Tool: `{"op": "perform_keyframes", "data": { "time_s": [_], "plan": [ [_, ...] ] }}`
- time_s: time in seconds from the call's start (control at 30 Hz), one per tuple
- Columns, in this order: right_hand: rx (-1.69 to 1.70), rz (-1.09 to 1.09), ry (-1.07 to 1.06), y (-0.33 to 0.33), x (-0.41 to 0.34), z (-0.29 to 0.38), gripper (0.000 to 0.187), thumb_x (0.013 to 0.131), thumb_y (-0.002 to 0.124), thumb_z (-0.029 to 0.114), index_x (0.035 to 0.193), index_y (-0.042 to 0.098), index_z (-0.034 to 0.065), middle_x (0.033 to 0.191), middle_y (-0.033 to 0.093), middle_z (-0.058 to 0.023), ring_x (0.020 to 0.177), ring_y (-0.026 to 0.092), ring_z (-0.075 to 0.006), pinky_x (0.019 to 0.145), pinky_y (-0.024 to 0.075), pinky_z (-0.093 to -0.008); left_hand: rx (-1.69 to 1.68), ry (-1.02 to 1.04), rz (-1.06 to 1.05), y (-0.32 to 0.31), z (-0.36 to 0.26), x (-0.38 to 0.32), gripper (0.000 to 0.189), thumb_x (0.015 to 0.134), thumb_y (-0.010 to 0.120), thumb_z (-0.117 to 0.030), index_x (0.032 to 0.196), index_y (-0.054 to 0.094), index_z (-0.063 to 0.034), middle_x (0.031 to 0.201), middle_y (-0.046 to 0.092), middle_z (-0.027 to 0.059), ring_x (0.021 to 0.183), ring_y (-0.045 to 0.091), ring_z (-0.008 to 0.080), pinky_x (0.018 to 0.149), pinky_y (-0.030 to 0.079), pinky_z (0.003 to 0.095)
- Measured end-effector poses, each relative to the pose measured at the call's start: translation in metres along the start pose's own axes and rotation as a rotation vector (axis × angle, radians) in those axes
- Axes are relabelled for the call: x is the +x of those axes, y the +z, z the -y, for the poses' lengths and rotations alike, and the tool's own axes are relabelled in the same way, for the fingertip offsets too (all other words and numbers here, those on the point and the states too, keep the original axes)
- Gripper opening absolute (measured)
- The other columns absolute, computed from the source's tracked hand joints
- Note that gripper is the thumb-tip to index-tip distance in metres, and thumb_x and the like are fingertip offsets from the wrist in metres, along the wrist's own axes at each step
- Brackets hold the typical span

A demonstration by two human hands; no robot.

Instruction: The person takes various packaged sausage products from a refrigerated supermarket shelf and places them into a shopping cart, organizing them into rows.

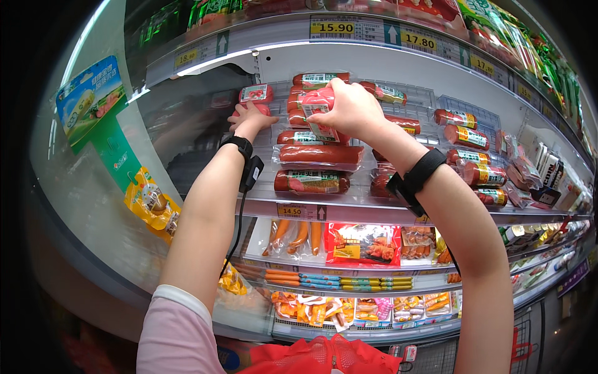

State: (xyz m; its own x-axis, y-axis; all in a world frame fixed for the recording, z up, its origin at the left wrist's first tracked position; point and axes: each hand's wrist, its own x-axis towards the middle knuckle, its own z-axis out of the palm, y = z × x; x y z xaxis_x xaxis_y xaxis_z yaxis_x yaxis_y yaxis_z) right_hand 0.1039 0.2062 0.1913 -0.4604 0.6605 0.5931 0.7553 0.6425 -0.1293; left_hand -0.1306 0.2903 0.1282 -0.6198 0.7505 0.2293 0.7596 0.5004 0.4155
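Note:
My right hand (348, 110) grips a short red packaged ham (322, 117) with a white label, raised over a row of ham sausages. At the row's left, my left hand (251, 120) has its fingers over a red package (261, 109) on the shelf, which it largely covers. Just behind that, a similar red labelled package (256, 93) lies on the same shelf. In the middle row, a plastic-wrapped ham sausage (321, 154) shows its bare red side, and a labelled ham sausage (312, 181) lies in front of it.
The refrigerated shelf's front edge (355, 211) carries price tags. Above the hands runs another shelf edge (275, 44). A side panel (154, 117) bounds the left, with hanging yellow packets (152, 201). More ham sausages (467, 135) lie right; packaged sausages (294, 236) fill lower shelves.

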Motion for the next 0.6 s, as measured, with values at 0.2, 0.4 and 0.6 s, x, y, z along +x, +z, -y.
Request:
{"op": "perform_keyframes", "data": {
  "time_s": [0.2, 0.4, 0.6],
  "plan": [
    [0.120, 0.029, 0.022, 0.007, 0.000, -0.010, 0.071, 0.061, 0.076, 0.040, 0.111, 0.047, -0.0016, 0.092, 0.062, -0.0204, 0.089, 0.061, -0.0313, 0.078, 0.0487, -0.0363, -0.055, 0.065, 0.008, -0.003, 0.004, 0.015, 0.091, 0.057, 0.070, -0.041, 0.133, 0.030, -0.0130, 0.136, 0.024, 0.0104, 0.120, 0.026, 0.0434, 0.094, 0.033, 0.0526],
    [0.123, 0.091, 0.050, 0.006, -0.008, -0.004, 0.068, 0.060, 0.077, 0.036, 0.107, 0.045, -0.0008, 0.093, 0.062, -0.0211, 0.090, 0.062, -0.0314, 0.079, 0.0488, -0.0361, -0.688, 0.051, 0.018, -0.020, 0.019, 0.025, 0.092, 0.057, 0.072, -0.046, 0.128, 0.034, -0.0020, 0.131, 0.030, 0.0187, 0.117, 0.039, 0.0310, 0.093, 0.039, 0.0393],
    [0.156, 0.020, 0.029, 0.012, -0.018, -0.012, 0.063, 0.061, 0.078, 0.031, 0.105, 0.045, 0.0007, 0.094, 0.062, -0.0198, 0.089, 0.062, -0.0303, 0.077, 0.0489, -0.0348, -1.752, -0.362, 0.150, -0.057, -0.020, -0.051, 0.067, 0.071, 0.062, -0.049, 0.122, 0.039, -0.0133, 0.125, 0.040, 0.0128, 0.113, 0.042, 0.0284, 0.089, 0.037, 0.0505]
  ]
}}
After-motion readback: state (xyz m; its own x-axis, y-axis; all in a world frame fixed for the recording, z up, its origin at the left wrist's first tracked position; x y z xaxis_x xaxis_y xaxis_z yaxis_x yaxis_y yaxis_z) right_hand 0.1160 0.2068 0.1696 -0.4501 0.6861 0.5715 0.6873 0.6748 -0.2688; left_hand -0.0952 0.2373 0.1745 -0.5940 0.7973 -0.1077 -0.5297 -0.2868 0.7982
